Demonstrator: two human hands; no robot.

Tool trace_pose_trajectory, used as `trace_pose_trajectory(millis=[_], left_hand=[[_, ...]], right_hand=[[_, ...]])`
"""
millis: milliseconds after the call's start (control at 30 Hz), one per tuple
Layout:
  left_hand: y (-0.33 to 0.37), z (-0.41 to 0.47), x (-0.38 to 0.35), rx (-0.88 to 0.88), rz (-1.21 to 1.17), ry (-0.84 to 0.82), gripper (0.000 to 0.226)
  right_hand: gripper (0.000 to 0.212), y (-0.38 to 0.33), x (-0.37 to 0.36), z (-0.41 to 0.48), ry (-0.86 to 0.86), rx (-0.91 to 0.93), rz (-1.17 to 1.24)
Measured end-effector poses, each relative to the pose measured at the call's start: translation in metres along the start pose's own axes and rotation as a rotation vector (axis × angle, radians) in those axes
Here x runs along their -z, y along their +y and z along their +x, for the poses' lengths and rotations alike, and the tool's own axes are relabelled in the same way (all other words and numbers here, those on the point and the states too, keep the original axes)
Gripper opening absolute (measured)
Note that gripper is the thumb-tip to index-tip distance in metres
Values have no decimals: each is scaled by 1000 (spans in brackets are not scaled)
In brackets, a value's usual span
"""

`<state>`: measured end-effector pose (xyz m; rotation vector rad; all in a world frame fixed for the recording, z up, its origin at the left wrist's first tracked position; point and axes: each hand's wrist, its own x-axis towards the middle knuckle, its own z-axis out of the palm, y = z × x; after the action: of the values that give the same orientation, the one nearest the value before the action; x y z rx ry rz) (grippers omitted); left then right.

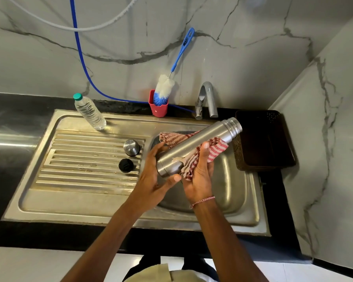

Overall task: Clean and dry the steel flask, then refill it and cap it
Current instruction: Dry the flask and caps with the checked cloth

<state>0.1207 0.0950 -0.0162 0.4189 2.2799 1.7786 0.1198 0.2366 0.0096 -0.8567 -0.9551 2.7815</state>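
Over the sink [192,218] we hold the steel flask [200,143] tilted, open mouth up and to the right. Our left hand [151,180] cups its base, seemingly between thumb and fingers. Our right hand [200,180] clasps the checked cloth [216,149] round its body.

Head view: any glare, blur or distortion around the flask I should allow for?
Head view: the cylindrical steel flask is sharp, with a highlight along its side; glare streaks the polished black counter at left; wide-angle distortion bows the edges of the stainless steel sink.
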Motion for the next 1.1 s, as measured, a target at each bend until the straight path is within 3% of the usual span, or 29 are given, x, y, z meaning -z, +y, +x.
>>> trace_pose_trajectory(millis=[67, 133, 267, 333, 467, 567, 633, 700, 800, 933, 1000, 1100], left_hand=[[9, -1, -5, 218, -272, 109, 90], [14, 1, -3, 391, -419, 109, 88], [17, 2, 1, 438, -515, 59, 46], [13, -1, -1, 377, -493, 45, 42], [1, -5, -8, -67, 133, 107, 63], [-2, -7, -17, -161, 281, 161, 81], [-6, -11, -18, -67, 148, 150, 87], [-4, -14, -14, 113, -60, 161, 79], [10, -11, -7, 395, -428, 132, 70], [20, -12, -2, 367, -569, 29, 42], [13, -13, -2, 292, -450, 12, 51], [-2, -12, -12, 34, 22, 104, 73]], right_hand=[[83, 0, 1, 0, 20, 9, -5], [90, 3, 4, 1, 0, 30, -22], [102, 7, 8, 4, -41, 71, 1], [99, 7, 8, 4, -49, 77, 21], [85, 10, 4, 3, -7, 50, 51], [77, 13, 4, 2, 25, 23, 37], [76, 11, 4, 2, 51, 8, 12], [77, 7, 5, 3, 57, 19, 2], [96, 4, 8, 5, -16, 52, -25], [90, 5, 11, 5, -81, 97, -1], [85, 7, 10, 3, -62, 83, -3], [92, 17, 8, -3, -9, 23, -19]])
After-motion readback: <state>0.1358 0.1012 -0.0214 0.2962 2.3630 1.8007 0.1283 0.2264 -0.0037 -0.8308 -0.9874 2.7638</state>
